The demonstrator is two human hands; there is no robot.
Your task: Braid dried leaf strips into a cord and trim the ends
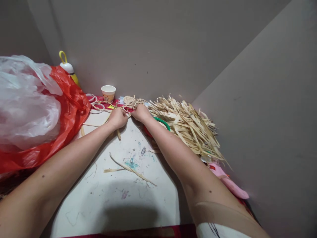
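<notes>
- Straw cord (135,102) lies at the far side of the table (111,205), bunched just beyond my fingers; its loose length runs side to side, and the bunch is nearer my right hand.
- At far left, a white plastic bag (29,102) puffs up against a red plastic bag (74,102); I can't tell what either holds.
- Behind them stands a yellow bottle (75,78), capped, contents hidden.
- Next come white rings (97,108), with cord trailing by them, then an upright paper cup (108,94); I can't see down to its bottom.
- My left hand (118,118) has its fingers curled closed, gripping the cord's near edge; a straw end pokes out below.
- My right hand (141,113), just beside it, pinches the same cord.
- Right of that, my forearm partly covers a green rim (166,123).
- Beyond it spreads a big straw pile (190,125).
</notes>
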